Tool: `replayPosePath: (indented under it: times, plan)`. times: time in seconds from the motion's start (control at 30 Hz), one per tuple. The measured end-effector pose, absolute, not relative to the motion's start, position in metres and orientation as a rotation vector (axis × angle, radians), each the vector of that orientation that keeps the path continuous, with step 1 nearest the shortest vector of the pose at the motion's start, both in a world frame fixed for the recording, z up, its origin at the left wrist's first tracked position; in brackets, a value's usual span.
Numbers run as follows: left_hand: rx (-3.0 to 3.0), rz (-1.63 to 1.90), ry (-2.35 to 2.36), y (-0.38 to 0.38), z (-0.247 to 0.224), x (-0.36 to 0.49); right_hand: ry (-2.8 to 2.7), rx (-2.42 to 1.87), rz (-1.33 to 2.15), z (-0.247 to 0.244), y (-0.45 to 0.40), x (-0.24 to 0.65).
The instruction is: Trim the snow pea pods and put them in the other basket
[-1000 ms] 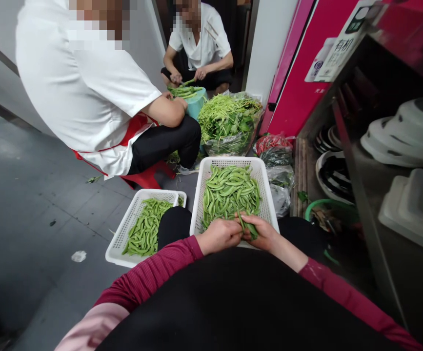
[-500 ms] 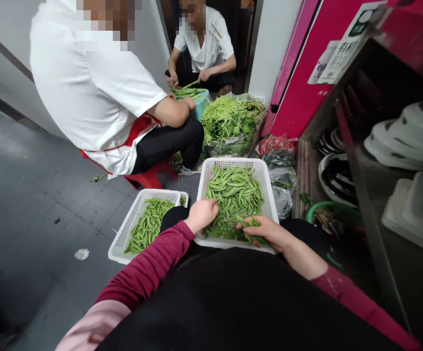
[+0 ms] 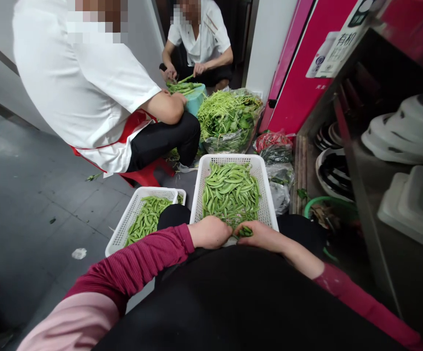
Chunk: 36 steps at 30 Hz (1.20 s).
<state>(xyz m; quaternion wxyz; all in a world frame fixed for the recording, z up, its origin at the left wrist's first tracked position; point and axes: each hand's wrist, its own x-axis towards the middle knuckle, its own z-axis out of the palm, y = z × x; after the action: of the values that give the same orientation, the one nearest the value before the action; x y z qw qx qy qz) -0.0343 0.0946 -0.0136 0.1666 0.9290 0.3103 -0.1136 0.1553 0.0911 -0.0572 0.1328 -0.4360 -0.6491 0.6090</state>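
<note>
On my lap sits a white plastic basket (image 3: 269,199) with green pea pods (image 3: 229,187) heaped in it. At its near edge my right hand (image 3: 260,235) is closed round several pea pods, which show between thumb and fingers. My left hand (image 3: 211,232) is right beside it, its fingers pinched together on what looks like the end of a green pod. The two hands nearly touch, and the left fingertips are partly hidden.
A second white basket (image 3: 118,238) of pea pods stands on the floor at left. Ahead, one co-worker (image 3: 101,92) sits on a red stool (image 3: 152,174); another (image 3: 200,44) crouches beyond a bag of greens (image 3: 229,117). Shelves with white containers (image 3: 409,141) stand right, above a green-rimmed basin (image 3: 315,201).
My left hand has moved from above the pods down and right, close to my right hand. My right hand has drawn slightly nearer my body, still holding pods.
</note>
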Motion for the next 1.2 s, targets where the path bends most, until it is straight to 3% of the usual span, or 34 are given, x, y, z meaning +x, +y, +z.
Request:
replayPosePath:
  times: [0.07,0.17,0.33,0.5,0.83,1.07,1.2]
  plan:
    - [2.478,-0.338,0.81,0.099,-0.009,-0.035,-2.101,-1.201,1.537,-0.057,0.09,0.149]
    - [2.032,-0.187,0.703,0.107,-0.007,-0.037,-2.115,-1.092,1.464,-0.054,0.086,0.141]
    - [1.465,0.267,0.988,0.107,-0.039,-0.039,-1.129,-1.231,1.571,-0.057,0.092,0.155]
    - [1.795,0.157,1.218,0.111,-0.084,-0.028,-0.337,-1.17,1.56,-0.051,0.138,0.214]
    - [1.564,0.16,1.432,0.162,-0.106,0.059,-0.363,-1.114,1.84,-0.064,0.104,0.193]
    - [1.444,0.336,1.18,0.12,-0.072,0.018,-0.463,-1.424,1.825,-0.071,0.088,0.179]
    - [1.605,0.403,0.977,0.1,-0.05,-0.005,-0.569,-1.282,1.862,-0.066,0.093,0.16]
